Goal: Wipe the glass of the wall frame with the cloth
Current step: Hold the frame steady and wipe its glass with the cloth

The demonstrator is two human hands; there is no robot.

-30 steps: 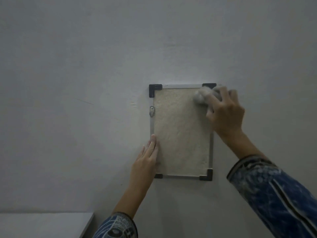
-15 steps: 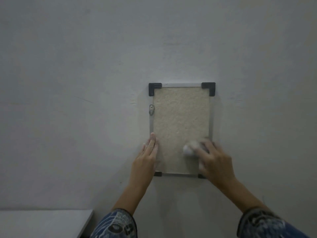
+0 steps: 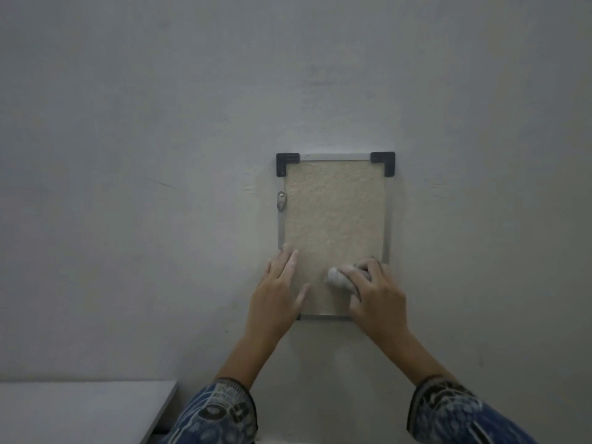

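Note:
A small wall frame point(image 3: 388, 219) hangs on a pale wall, with a thin silver border, black corner caps and a beige textured sheet behind its glass point(image 3: 334, 219). My right hand point(image 3: 376, 296) presses a bunched grey cloth point(image 3: 340, 279) against the lower right part of the glass. My left hand point(image 3: 277, 288) lies flat on the frame's lower left edge, fingers apart, holding nothing. Both lower corners of the frame are hidden by my hands.
A metal hanger clip point(image 3: 281, 201) sits on the frame's left edge. A white table corner point(image 3: 96, 408) shows at the lower left, below the frame. The wall point(image 3: 160, 155) around the frame is bare.
My right hand swept the cloth down from the frame's top right corner to the lower right glass, then shifted slightly left. My left hand stayed on the lower left edge.

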